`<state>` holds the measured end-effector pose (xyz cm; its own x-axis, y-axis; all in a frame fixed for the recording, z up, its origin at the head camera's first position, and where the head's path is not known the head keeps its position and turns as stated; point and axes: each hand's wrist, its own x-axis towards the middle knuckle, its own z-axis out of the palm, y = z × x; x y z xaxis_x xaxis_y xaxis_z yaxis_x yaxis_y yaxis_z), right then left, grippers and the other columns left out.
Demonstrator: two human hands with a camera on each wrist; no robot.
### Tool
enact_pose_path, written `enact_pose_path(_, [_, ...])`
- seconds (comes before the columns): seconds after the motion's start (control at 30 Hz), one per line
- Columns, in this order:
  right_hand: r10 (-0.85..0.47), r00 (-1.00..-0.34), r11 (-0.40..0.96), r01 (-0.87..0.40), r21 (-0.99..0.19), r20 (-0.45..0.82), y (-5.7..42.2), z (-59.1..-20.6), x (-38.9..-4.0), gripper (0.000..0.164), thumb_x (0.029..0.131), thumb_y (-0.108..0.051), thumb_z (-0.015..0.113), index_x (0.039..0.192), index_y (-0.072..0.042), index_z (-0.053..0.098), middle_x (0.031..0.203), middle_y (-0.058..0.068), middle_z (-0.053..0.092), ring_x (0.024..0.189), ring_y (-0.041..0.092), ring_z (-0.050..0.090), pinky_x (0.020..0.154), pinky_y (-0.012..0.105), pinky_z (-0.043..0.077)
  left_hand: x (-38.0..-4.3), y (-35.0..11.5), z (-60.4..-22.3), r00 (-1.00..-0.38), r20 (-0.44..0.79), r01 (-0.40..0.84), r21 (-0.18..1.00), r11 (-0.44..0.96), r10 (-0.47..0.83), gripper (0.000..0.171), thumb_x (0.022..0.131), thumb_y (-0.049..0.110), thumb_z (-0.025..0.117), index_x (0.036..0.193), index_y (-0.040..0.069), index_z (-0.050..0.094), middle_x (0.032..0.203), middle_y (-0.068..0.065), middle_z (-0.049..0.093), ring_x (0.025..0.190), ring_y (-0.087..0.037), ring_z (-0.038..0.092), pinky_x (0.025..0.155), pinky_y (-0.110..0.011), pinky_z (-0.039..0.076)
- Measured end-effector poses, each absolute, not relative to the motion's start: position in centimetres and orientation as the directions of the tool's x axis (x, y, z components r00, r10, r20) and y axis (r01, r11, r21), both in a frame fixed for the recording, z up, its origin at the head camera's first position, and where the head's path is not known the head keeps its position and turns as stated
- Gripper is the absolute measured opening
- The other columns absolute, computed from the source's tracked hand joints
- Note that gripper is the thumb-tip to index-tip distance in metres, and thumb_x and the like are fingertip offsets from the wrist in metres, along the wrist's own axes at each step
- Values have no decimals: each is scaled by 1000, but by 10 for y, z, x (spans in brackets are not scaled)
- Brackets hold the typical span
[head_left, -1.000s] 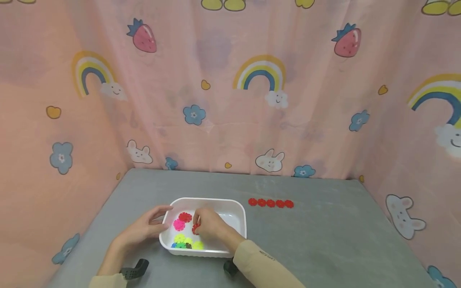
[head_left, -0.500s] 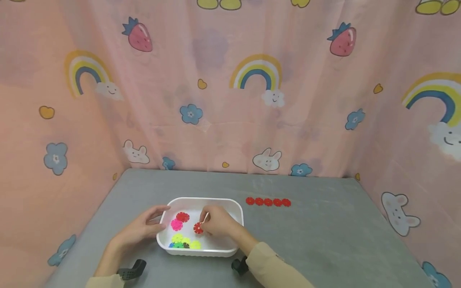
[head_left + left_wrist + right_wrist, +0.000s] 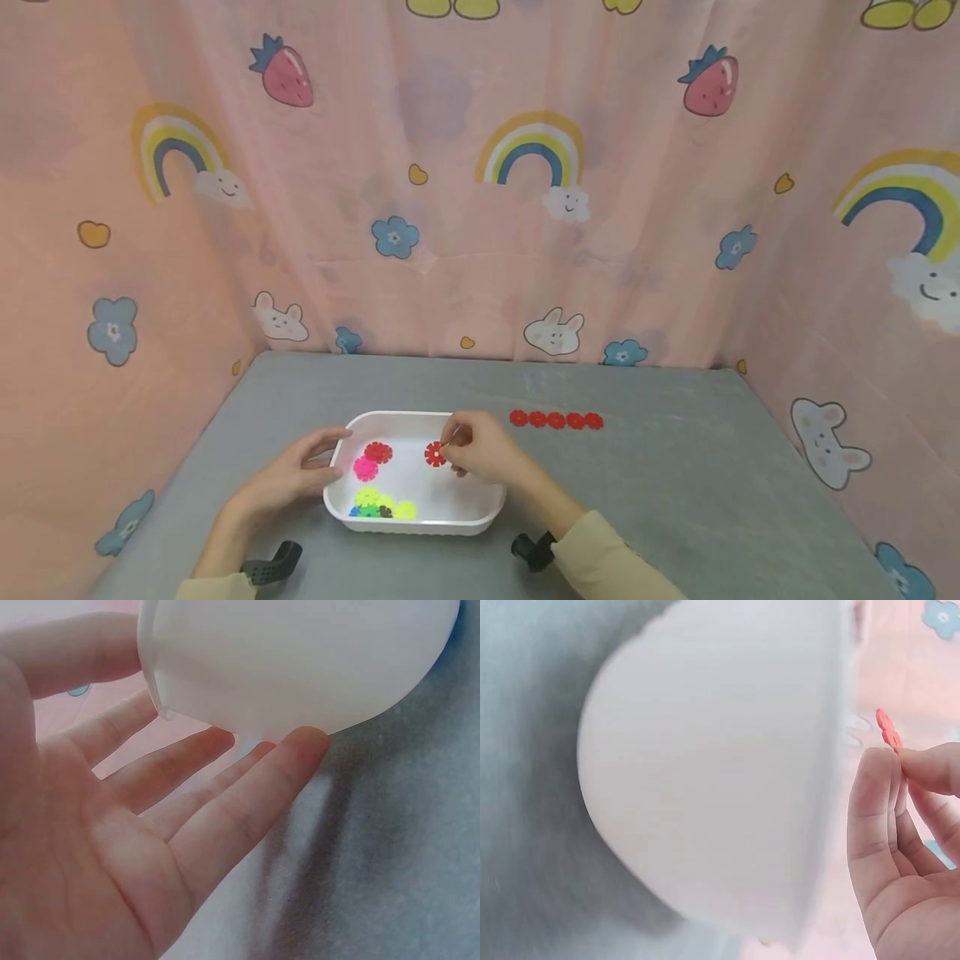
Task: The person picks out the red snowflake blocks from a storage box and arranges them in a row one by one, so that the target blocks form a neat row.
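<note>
My right hand pinches a red snowflake disc between thumb and fingertips, over the right part of a white plastic tray. In the right wrist view the red disc shows edge-on beyond the tray's wall. My left hand rests against the tray's left end; the left wrist view has its fingers extended, touching the outer wall. Inside the tray, red discs lie by a pink one. Yellow discs, a green one, a blue one and a dark one gather at the near-left corner.
A straight row of several red discs lies on the grey table, behind and right of the tray. Pink patterned curtain encloses the table's back and sides. Dark wrist mounts sit at both wrists.
The right hand has lifted the red disc from the tray's middle and carried it right and toward the far side. The left hand stays at the tray's end. The head view has shifted slightly.
</note>
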<state>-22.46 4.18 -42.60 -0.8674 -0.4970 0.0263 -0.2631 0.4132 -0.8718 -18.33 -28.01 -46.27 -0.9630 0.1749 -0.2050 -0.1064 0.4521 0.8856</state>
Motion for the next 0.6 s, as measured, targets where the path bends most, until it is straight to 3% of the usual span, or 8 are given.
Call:
enact_pose_path(0.27, [-447,-890,423,-301,-855,93,79,-411,-229,4,94,-6,68,96,-9,65,84,3,65,67,19,64,65,39,62,-184,-280,-464,-962,-216,-122,886,448,165,72,90,34,75,152,17,43,160,-19,33,144,-53,32,99,-59,50])
enact_pose_path(0.6, [-318,-942,531,-268,-804,105,117,-412,-232,9,91,-8,72,92,-14,66,83,0,64,66,19,62,61,30,58,-184,-281,-464,-962,-215,-117,885,451,171,72,90,34,75,152,17,43,160,-19,33,143,-53,32,100,-60,50])
